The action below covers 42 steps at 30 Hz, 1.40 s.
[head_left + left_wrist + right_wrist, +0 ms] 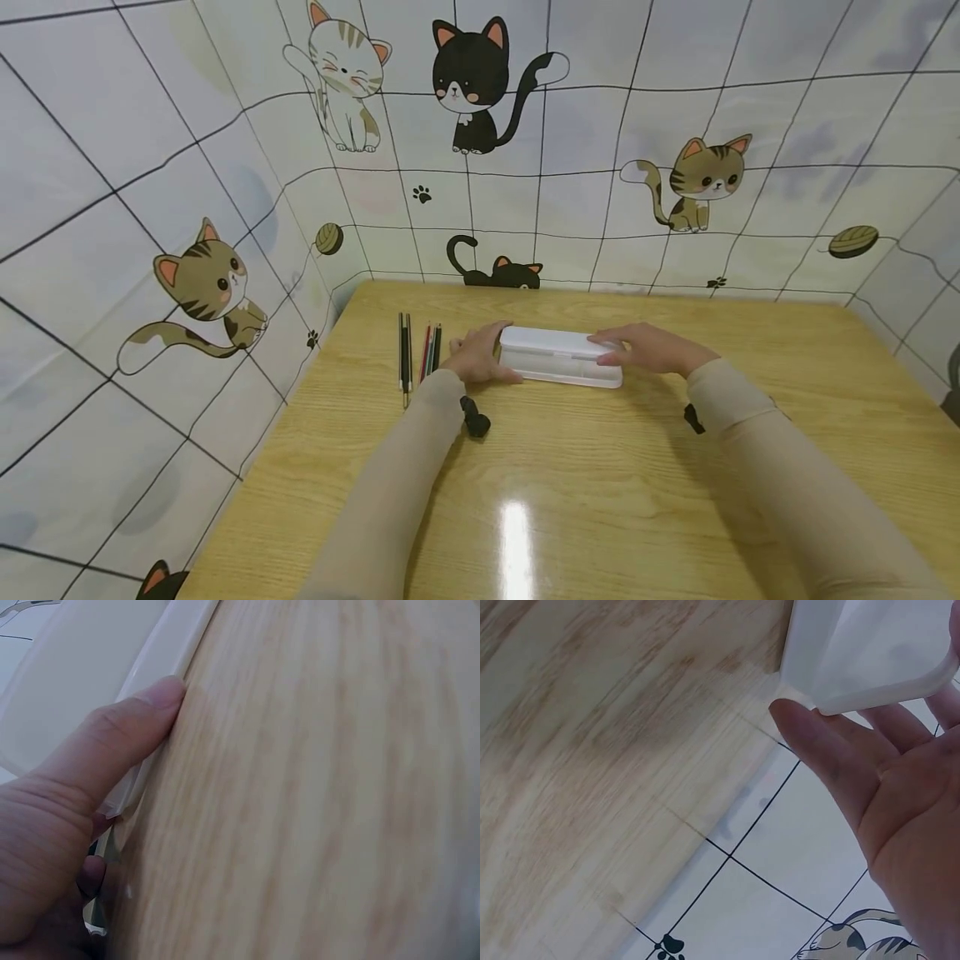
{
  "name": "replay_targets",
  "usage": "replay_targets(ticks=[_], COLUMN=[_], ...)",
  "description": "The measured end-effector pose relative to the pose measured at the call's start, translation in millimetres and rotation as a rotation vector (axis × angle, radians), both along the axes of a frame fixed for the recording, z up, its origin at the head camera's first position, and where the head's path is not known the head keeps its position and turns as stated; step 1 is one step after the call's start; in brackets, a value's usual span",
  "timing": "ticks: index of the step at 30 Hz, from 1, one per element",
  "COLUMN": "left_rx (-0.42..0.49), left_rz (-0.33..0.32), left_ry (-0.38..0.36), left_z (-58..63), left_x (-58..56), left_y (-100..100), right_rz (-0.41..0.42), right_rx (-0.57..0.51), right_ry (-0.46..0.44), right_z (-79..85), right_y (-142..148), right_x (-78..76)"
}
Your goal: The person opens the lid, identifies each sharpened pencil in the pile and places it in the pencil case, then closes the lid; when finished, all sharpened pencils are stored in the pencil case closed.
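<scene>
A white, see-through pencil case [562, 369] lies lengthwise on the table, its lid [551, 340] raised along the back and its front part uncovered. My left hand [477, 354] grips the left end, fingers toward the back. In the left wrist view the left thumb [124, 739] presses along the case's front edge. At the other end, my right hand [652, 348] holds the lid by its right end between thumb and fingers. The right wrist view shows the right thumb [817, 750] near a case corner, with some fingers partly hidden behind the plastic.
Dark pencils [406, 354] lie left of the case, and several coloured pencils [431, 350] lie between them and my left hand. The wooden table [585, 483] reaches back to a wall covering [577, 200] printed with cats.
</scene>
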<state>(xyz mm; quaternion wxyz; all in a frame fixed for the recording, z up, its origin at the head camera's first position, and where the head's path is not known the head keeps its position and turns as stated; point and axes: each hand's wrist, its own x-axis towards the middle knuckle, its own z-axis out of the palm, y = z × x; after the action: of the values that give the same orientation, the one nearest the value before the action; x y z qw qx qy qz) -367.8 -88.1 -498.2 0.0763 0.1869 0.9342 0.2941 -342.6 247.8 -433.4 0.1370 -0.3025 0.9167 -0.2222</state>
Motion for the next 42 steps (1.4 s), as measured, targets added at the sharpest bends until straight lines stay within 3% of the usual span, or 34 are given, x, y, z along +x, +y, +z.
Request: replay_targets(ticks=[4, 11, 14, 23, 29, 34, 42], left_rx=[0.012, -0.008, -0.021, -0.004, -0.015, 0.003, 0.004], left_rz=[-0.006, 0.003, 0.006, -0.002, 0.025, 0.058, 0.059], left_ry=[0.003, -0.013, -0.011, -0.008, -0.023, -0.024, -0.006], left_z=[1.3, -0.9, -4.4, -10.8, -14.1, -14.6, -15.9], left_x=[1.3, -1.0, -3.7, -10.0, -12.5, -10.2, -9.4], left_y=[0, 0, 0, -1, 1, 3, 1], right_rz=[-0.003, -0.069, -0.081, -0.127, -0.176, -0.216, -0.253], right_rx=[-0.012, -0.106, -0.139, -0.186, -0.2, -0.205, -0.263], right_ry=[-0.029, -0.22, -0.257, -0.287, -0.256, -0.238, -0.252], right_z=[1.2, 5.9, 6.6, 7.6, 3.0, 3.4, 3.5], right_y=[4, 9, 10, 10, 8, 7, 3], right_x=[-3.8, -12.2, -15.6, -18.3, -20.5, -21.7, -33.6])
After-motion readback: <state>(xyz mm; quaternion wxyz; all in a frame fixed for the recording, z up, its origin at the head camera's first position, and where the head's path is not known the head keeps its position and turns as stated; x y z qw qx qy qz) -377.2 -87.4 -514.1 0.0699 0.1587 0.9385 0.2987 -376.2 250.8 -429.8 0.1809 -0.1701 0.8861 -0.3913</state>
